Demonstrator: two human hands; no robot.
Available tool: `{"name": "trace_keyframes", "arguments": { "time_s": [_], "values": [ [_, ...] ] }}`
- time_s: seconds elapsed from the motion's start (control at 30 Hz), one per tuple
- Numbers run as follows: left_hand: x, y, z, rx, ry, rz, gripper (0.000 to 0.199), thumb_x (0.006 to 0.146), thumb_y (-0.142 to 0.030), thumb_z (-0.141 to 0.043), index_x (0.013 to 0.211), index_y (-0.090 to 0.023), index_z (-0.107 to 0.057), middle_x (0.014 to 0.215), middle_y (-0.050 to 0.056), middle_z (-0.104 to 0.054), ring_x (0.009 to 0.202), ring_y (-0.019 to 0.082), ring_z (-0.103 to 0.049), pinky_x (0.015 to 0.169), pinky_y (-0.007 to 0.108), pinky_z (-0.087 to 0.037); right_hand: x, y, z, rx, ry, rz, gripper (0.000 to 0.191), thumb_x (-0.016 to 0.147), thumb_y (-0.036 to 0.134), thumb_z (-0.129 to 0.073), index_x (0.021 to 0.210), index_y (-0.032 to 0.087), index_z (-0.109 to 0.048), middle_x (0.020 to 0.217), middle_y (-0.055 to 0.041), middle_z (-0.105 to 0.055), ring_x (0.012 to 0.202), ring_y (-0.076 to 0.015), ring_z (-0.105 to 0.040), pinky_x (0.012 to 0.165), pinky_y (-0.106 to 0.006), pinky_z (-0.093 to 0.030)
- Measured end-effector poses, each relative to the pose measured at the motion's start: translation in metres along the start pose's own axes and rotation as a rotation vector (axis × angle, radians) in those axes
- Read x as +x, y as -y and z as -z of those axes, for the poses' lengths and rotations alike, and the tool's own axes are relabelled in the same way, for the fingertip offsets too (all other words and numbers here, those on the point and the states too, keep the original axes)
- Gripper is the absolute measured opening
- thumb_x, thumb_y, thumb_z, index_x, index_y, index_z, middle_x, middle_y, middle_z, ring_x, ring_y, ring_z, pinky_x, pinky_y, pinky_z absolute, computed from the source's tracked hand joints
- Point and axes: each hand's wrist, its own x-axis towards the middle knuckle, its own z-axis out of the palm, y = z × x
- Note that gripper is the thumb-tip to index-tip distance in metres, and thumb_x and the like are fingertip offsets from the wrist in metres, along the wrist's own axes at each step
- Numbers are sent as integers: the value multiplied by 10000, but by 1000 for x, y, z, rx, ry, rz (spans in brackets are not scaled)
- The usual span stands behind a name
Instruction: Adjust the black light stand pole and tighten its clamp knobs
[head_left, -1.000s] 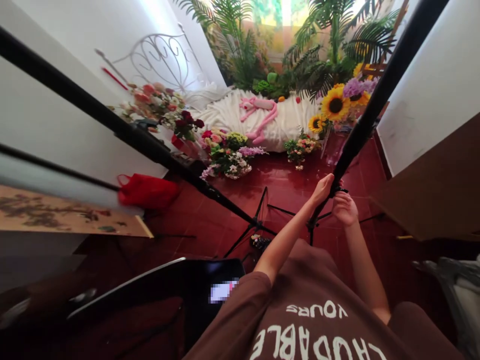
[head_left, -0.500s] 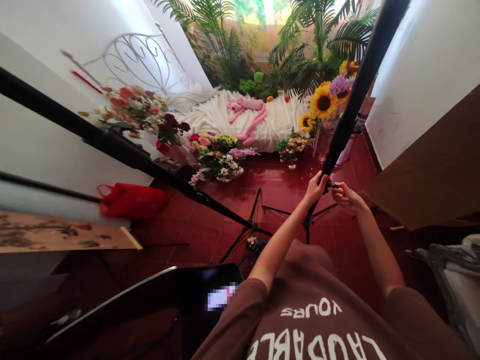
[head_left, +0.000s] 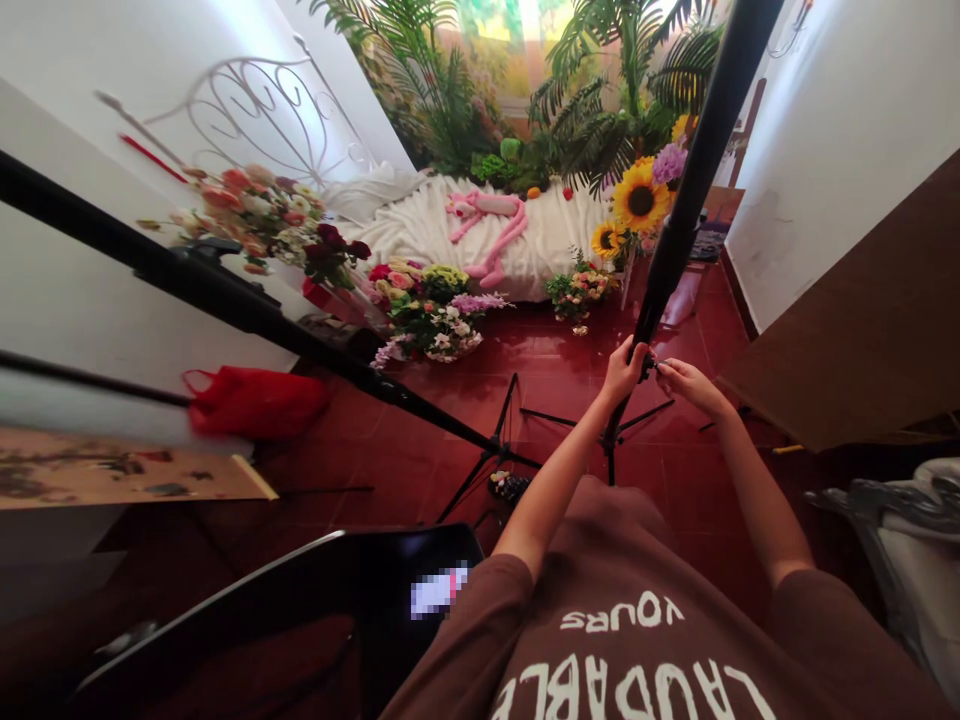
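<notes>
Black stand pole (head_left: 684, 200) runs through the left grip (head_left: 624, 372), whose fingers are wrapped around it; it reaches far above that grip, toward the upper right of the view. Just to the right, at nearly the same height, the right grip (head_left: 684, 382) has its fingertips pinched together on a small black knob (head_left: 649, 368) at the pole's side. Directly below both grips, the pole ends in spread tripod legs (head_left: 610, 440) on the red tiled floor (head_left: 547, 350). Left of the left grip, and apart from it, slants a second black pole (head_left: 202, 288), with its own legs lower down. Farther left sits a red bag (head_left: 259, 402). Beyond the grips, a pink plush toy (head_left: 495, 205) lies on white draped cloth (head_left: 562, 240), with mixed flowers (head_left: 439, 315) in front, to the left of the grips. Sunflowers (head_left: 640, 200) stand above the grips, partly behind the held pole. Right of the right grip is a brown panel (head_left: 847, 330).
</notes>
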Motion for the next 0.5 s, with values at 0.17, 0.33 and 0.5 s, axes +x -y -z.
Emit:
{"name": "trace_keyframes", "arguments": {
  "time_s": [0.17,0.33,0.5],
  "values": [
    [0,-2,-1,-14,-1,23,552,860,-672,-429,803,-152,-603,675,8,-595,532,68,-526,506,194,-418,-6,0,4,-342,-148,251,345,805,518,-654,924,201,-589,765,-6,-604,632,-138,-556,595,-277,-456],
    [-2,-7,-1,17,6,10,574,842,-701,-427,786,-155,-595,658,5,-585,532,73,-521,513,203,-420,-7,-13,-3,-708,-398,492,136,907,325,-544,904,224,-634,926,-51,-622,678,-134,-572,616,-272,-474],
    [-3,-5,0,22,16,9,541,856,-674,-440,807,-158,-594,639,-5,-564,504,72,-507,494,207,-408,-1,-11,-11,-747,-703,612,160,926,223,-463,931,232,-623,980,-66,-587,833,-166,-591,641,-276,-505]
  ]
}}
